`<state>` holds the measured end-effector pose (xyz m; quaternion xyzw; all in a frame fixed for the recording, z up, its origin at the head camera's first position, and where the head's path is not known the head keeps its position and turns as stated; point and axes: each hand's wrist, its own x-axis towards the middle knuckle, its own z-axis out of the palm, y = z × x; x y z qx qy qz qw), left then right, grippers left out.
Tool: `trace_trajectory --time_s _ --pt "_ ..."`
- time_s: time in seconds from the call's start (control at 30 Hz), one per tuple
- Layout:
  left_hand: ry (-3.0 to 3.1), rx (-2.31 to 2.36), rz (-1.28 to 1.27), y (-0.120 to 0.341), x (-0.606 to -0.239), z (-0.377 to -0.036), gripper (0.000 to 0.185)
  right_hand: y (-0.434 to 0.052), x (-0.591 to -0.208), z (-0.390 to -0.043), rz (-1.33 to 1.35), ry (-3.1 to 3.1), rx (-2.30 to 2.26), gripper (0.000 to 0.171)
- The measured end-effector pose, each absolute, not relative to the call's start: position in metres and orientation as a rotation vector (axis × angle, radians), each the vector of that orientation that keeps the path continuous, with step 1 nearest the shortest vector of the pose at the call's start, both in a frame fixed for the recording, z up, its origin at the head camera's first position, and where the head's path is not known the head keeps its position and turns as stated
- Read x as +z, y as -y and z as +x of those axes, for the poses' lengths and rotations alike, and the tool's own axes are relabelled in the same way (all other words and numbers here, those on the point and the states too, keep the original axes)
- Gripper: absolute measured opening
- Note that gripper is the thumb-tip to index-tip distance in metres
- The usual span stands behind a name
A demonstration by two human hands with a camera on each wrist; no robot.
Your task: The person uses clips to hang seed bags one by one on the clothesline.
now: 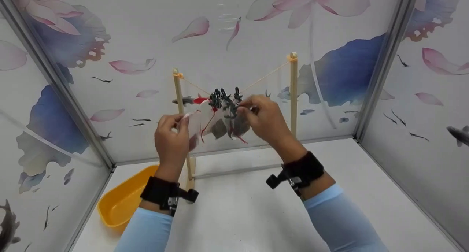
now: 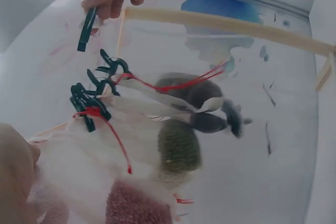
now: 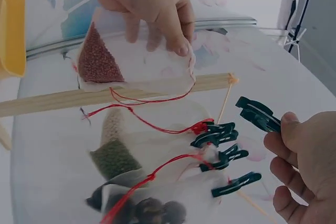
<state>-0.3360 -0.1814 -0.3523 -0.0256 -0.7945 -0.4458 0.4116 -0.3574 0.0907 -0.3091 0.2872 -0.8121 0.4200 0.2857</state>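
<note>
My left hand (image 1: 170,136) pinches the top edge of a white sheer drawstring pouch (image 3: 100,56) with small reddish beans in one corner and a loose red cord. Between thumb and fingers of my right hand (image 1: 265,116) is a dark green clothespin (image 3: 257,115), apart from the pouch. Several more green clothespins (image 2: 89,103) sit bunched on a thin orange string (image 1: 267,76). Sheer pouches hang from them, one with green beans (image 3: 116,158), another with larger dark pieces (image 3: 152,209). Their upper parts overlap, so I cannot tell which clothespin grips which pouch.
The string sags between two wooden posts, a left post (image 1: 178,91) and a right post (image 1: 294,94). On the white table (image 1: 234,215) at the left stands a yellow basin (image 1: 117,204). Flower-printed panels (image 1: 205,61) enclose the back and sides.
</note>
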Motion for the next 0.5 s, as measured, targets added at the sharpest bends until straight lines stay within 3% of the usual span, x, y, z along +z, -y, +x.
trace_trajectory --time_s 0.23,0.5 --pt "2.038 -0.871 -0.065 0.185 -0.301 -0.373 0.018 -0.054 -0.247 -0.398 0.769 2.272 1.032 0.019" --pt "2.056 -0.905 -0.048 0.183 -0.284 -0.391 0.019 -0.023 -0.219 -0.429 0.719 2.414 1.013 0.017"
